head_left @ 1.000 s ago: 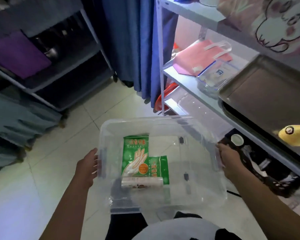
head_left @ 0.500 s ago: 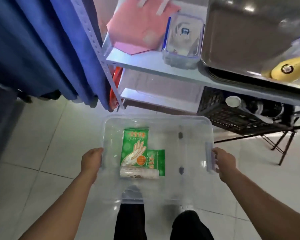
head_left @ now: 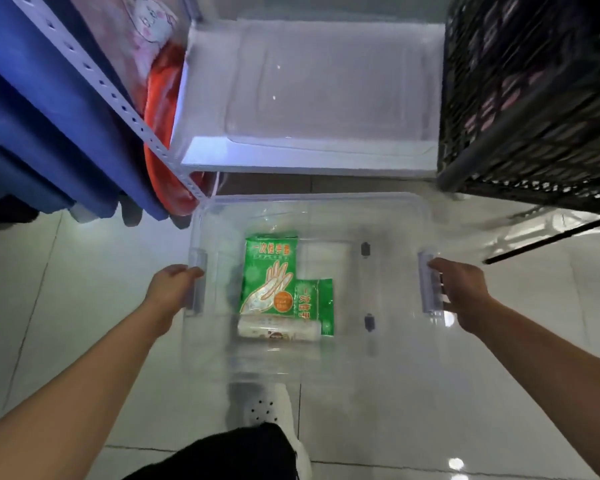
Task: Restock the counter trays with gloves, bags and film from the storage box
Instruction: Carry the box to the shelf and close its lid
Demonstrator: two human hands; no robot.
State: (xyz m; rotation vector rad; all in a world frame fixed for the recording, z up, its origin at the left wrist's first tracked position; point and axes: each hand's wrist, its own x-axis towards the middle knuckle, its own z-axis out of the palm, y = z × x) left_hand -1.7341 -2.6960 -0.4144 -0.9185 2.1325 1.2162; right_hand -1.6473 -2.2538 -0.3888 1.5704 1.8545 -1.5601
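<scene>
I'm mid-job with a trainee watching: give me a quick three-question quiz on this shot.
1. True or false: the clear storage box is empty.
2. How many green glove packs are inside? A) one B) two C) four
3. What lies in front of the packs, nearest the person?

Key:
1. False.
2. B.
3. A white roll. The left hand and right hand grip the box's side handles.
</scene>
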